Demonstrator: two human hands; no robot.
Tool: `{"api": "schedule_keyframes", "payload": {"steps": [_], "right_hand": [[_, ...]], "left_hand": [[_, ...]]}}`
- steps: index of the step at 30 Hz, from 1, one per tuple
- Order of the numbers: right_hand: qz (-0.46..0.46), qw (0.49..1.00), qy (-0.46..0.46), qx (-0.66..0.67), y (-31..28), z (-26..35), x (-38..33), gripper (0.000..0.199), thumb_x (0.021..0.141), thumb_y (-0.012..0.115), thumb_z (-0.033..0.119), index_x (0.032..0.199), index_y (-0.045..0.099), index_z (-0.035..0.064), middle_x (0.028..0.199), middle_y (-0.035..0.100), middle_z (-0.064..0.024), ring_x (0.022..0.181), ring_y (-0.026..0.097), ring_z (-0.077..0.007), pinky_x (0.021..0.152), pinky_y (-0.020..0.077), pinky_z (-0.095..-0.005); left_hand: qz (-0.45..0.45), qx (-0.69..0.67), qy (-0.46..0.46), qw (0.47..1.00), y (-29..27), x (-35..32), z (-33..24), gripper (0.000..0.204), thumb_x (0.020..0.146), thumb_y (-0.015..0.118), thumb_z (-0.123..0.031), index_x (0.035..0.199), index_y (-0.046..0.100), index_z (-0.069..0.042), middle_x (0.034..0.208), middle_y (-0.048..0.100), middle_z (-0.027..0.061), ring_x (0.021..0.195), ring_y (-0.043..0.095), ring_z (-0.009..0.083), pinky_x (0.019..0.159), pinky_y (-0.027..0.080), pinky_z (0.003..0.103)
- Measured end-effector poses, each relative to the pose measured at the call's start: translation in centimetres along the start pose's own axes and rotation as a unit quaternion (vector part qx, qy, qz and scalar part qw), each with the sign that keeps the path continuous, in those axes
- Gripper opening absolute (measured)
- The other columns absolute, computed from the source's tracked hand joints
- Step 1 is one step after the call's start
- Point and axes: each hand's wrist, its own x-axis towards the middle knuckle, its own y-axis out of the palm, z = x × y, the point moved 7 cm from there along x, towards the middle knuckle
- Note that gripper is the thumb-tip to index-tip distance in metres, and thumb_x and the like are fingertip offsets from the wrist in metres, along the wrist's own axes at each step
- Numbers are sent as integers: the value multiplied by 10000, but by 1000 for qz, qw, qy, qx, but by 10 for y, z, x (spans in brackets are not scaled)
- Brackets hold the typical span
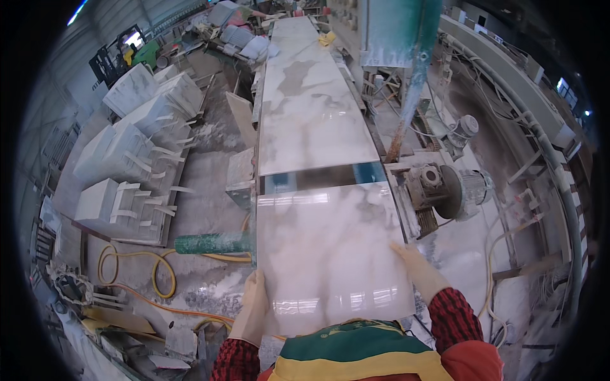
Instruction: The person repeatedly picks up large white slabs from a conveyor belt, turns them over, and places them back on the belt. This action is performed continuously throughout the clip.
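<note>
Stone slab [333, 254]: rectangular panel, white to pale pink with diffuse grey veining and darker grey patches toward the far right. The upper face is polished and reflects bright window shapes along the near part and a light strip at the far left. The slab lies flat, face up, with its long sides running near to far. The far edge borders an open gap; the near edge is beside the person's body. The left hand [252, 308] contacts the left edge; the right hand [419, 270] contacts the right edge.
</note>
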Motion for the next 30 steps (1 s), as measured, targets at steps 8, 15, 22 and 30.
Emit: {"api": "schedule_keyframes", "payload": {"steps": [8,15,22,30], "right_hand": [[-44,745,279,604,42,-2,-42,510,1054,775,213,1465,615,-44,1293,746,-126,1139,737,-242,974,615,-380],[-41,752,303,585,44,-21,-11,643,1014,834,283,1442,559,-111,1295,732,-190,1090,751,-275,897,646,-401],[-29,760,310,570,40,-31,10,571,1039,805,283,1450,598,-55,1291,747,-143,1114,746,-243,949,630,-374],[-47,782,285,553,40,-34,22,608,1024,822,332,1446,634,-64,1313,741,-140,1152,715,-226,980,593,-366]], "left_hand": [[-32,2,-51,998,3,40,-19,755,1098,372,-691,1574,593,-148,1530,654,179,1444,578,408,1235,388,465],[-33,-4,-85,996,7,60,-29,791,1071,373,-754,1609,563,-206,1626,583,131,1481,542,397,1257,369,459],[-42,-9,-66,997,14,82,-36,749,1086,383,-695,1591,580,-178,1603,611,133,1497,536,399,1264,364,453],[-8,0,-79,997,12,94,-46,750,1074,373,-688,1618,536,-197,1618,591,152,1510,520,410,1266,368,448]]}}
